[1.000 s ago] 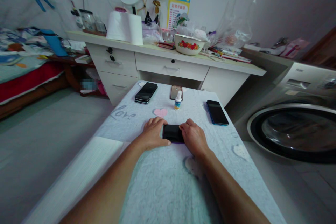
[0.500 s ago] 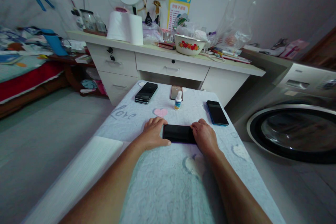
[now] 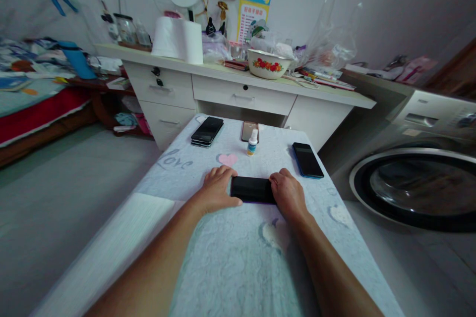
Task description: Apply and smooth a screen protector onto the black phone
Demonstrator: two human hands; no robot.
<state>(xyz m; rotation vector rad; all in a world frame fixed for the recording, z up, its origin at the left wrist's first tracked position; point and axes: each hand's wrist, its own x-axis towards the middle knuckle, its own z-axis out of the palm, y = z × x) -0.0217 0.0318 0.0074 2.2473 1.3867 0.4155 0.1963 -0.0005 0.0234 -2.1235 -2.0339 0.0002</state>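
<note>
A black-screened smartphone (image 3: 253, 190) lies crosswise on the cloth-covered table. My left hand (image 3: 217, 189) clasps its left end, thumb at the near edge and fingers at the far edge. Over the right end of the screen rests my right hand (image 3: 288, 192), fingers bunched and closed; whatever may be under them is hidden. Beyond the phone stands a small white spray bottle (image 3: 252, 142) with a blue and yellow label. Behind the bottle is a brownish phone (image 3: 248, 131). A stack of phones (image 3: 207, 131) sits at the far left, and a blue-edged phone (image 3: 307, 159) lies at the right.
The table's cover (image 3: 230, 262) is pale and patterned, with a pink heart. A white desk (image 3: 241, 91) bearing a floral bowl (image 3: 268, 63) and a paper roll (image 3: 177, 39) stands behind. To the right is a washing machine (image 3: 420, 124), to the left a bed (image 3: 40, 104).
My right hand has shifted very slightly left along the phone. My left hand and the phone have stayed in place.
</note>
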